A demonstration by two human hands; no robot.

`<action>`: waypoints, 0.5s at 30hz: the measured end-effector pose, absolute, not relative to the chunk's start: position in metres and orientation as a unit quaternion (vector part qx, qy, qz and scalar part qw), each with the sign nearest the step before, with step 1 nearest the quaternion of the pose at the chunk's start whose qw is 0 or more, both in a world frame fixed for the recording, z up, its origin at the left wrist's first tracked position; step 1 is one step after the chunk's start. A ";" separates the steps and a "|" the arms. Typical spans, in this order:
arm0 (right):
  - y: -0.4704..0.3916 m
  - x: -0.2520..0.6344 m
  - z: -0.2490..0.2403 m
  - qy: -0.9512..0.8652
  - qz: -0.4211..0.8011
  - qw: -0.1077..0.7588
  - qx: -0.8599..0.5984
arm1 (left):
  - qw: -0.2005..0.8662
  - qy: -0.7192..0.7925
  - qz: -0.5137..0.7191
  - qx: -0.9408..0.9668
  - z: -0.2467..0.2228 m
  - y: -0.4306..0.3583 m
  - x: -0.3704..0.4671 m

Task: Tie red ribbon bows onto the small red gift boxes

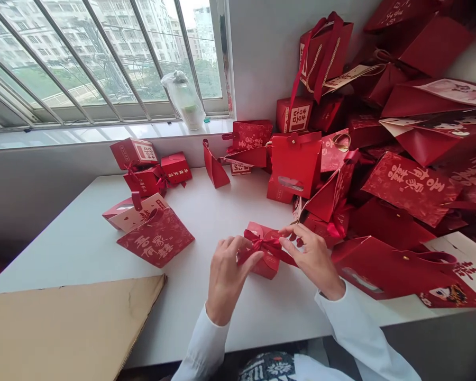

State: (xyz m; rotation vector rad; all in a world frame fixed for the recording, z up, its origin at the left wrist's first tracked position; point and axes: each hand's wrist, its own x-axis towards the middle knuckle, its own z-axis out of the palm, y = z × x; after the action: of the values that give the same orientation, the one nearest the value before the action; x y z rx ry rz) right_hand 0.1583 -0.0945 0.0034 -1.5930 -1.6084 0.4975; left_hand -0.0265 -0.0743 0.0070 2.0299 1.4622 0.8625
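Observation:
A small red gift box (268,266) sits on the white table in front of me, with a red ribbon (262,243) tied in a bow on its top. My left hand (229,267) pinches the bow's left side between thumb and fingers. On the other side, my right hand (311,256) has its thumb and fingertips closed on the ribbon's right loop. A ribbon tail hangs to the right, below my right hand. Part of the box's top is covered by the bow and my fingers.
A large pile of red gift boxes and bags (412,185) fills the right side. Several smaller boxes (143,180) stand at the back left, near a patterned red bag (158,238). A cardboard sheet (71,328) covers the front left corner. A bagged cup (190,111) stands on the windowsill.

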 end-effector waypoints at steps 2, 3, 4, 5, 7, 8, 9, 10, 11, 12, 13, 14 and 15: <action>-0.088 0.163 0.001 -0.632 0.242 0.384 -0.628 | 0.227 0.548 0.307 0.744 0.005 -0.078 -0.022; -0.086 0.164 0.000 -0.633 0.257 0.380 -0.624 | 0.221 0.555 0.305 0.742 0.004 -0.078 -0.021; -0.085 0.165 0.000 -0.636 0.266 0.377 -0.619 | 0.220 0.560 0.302 0.740 0.004 -0.078 -0.019; -0.085 0.164 0.000 -0.641 0.272 0.374 -0.613 | 0.221 0.563 0.296 0.739 0.004 -0.077 -0.018; -0.086 0.162 0.001 -0.652 0.271 0.365 -0.607 | 0.228 0.567 0.284 0.739 0.004 -0.074 -0.016; -0.086 0.161 0.002 -0.658 0.265 0.360 -0.606 | 0.232 0.568 0.282 0.738 0.004 -0.073 -0.015; -0.087 0.160 0.002 -0.664 0.254 0.354 -0.608 | 0.236 0.566 0.284 0.737 0.003 -0.072 -0.015; -0.087 0.158 0.003 -0.670 0.241 0.347 -0.611 | 0.240 0.563 0.291 0.735 0.003 -0.071 -0.014; -0.087 0.157 0.004 -0.675 0.227 0.340 -0.614 | 0.246 0.558 0.303 0.733 0.002 -0.071 -0.014; -0.086 0.155 0.005 -0.680 0.214 0.332 -0.617 | 0.255 0.551 0.317 0.729 0.001 -0.071 -0.013; -0.085 0.154 0.007 -0.683 0.207 0.326 -0.620 | 0.267 0.543 0.332 0.723 0.000 -0.071 -0.013; -0.084 0.153 0.008 -0.684 0.205 0.324 -0.621 | 0.282 0.537 0.346 0.716 -0.001 -0.071 -0.013; -0.083 0.152 0.009 -0.682 0.211 0.326 -0.620 | 0.297 0.532 0.359 0.707 -0.002 -0.072 -0.014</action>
State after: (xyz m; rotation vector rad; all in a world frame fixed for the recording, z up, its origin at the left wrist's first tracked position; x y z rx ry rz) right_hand 0.1522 -0.0828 0.0090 -1.6242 -1.7857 0.5531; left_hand -0.0139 -0.0718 -0.0016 1.8801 1.4150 0.9538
